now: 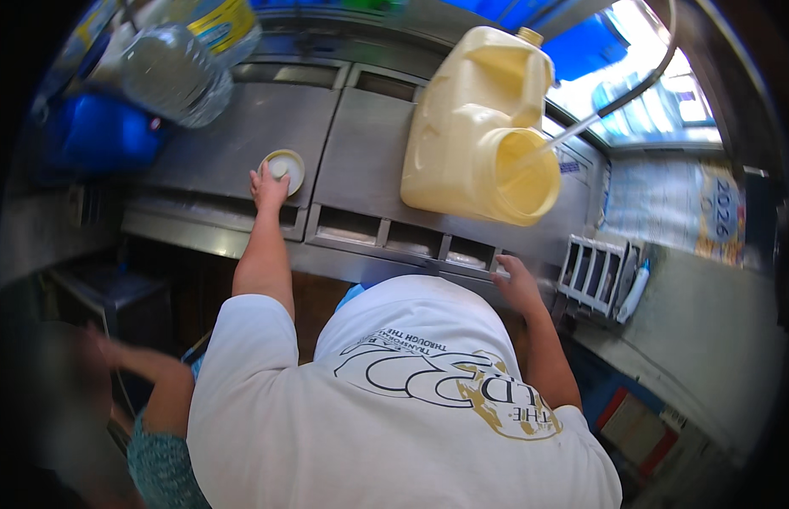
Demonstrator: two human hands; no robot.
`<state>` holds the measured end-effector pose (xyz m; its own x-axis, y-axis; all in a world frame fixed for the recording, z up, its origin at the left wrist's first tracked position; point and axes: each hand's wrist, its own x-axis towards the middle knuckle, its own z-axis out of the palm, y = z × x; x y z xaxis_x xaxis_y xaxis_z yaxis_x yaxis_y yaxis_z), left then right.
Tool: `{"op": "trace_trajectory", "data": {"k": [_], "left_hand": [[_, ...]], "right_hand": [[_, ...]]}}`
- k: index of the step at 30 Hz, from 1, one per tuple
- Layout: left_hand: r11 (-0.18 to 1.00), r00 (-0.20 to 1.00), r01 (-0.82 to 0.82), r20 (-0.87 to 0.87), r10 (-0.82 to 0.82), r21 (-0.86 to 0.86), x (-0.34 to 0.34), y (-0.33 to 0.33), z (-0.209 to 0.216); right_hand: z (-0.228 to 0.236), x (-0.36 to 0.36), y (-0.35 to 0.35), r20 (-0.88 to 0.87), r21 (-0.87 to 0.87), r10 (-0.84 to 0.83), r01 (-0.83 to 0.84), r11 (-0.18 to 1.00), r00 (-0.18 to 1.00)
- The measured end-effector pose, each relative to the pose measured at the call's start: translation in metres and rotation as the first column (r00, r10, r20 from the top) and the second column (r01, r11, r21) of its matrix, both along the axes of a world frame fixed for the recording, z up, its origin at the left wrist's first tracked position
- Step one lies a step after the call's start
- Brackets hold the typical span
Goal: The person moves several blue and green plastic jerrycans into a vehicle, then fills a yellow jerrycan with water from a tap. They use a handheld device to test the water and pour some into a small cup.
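My left hand is closed on the edge of a small round cream lid with a whitish inside, low over the steel counter. A large cream plastic jug stands on the counter to the right, its wide round mouth facing me. The end of a clear hose reaches into that mouth. At the counter's front edge, below the jug, my right hand hangs with its fingers loosely apart and nothing seen in them.
Clear plastic bottles and a blue container are at the far left. A slatted metal rack sits at the right, beside a white-and-blue tube. Another person's arm shows at lower left.
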<state>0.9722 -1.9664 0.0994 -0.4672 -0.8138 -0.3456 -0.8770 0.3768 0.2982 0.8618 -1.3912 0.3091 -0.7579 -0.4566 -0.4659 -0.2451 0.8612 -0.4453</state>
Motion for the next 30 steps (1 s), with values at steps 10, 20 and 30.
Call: {"op": "trace_trajectory", "data": {"k": [10, 20, 30], "left_hand": [[0.844, 0.855, 0.485, -0.08, -0.513, -0.227, -0.094, 0.127, 0.015], [0.632, 0.115, 0.769, -0.993, 0.004, 0.091, -0.365, 0.136, 0.255], [0.397, 0.393, 0.894, -0.789, -0.473, 0.207, -0.417, 0.162, 0.336]], "right_hand": [[0.003, 0.03, -0.008, 0.055, 0.124, -0.165, 0.157, 0.98, 0.985], [0.0, 0.045, 0.016, -0.002, 0.132, -0.232, 0.23, 0.964, 0.973], [-0.02, 0.105, 0.077, 0.047, 0.109, -0.477, 0.47, 0.876, 0.878]]}}
